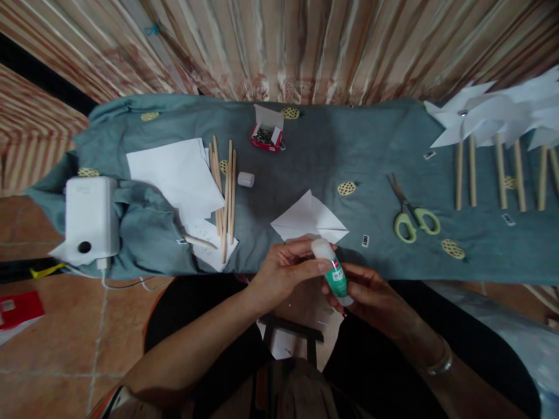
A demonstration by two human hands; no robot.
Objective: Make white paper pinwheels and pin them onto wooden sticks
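Observation:
A green and white glue stick (333,272) is held at the near edge of the table by both hands. My left hand (286,270) pinches its white upper end, and my right hand (371,297) grips its lower body. Just beyond them a folded white paper square (308,220) lies flat on the blue-grey cloth (305,157). A small white cap (246,179) rests on the cloth to the left of the paper.
Several wooden sticks (225,186) lie over white paper sheets (174,174) on the left. Green scissors (410,215) lie right of centre. Finished white paper pinwheels on sticks (493,122) fill the far right. A red box of pins (266,135) stands at the back, a white device (90,218) at left.

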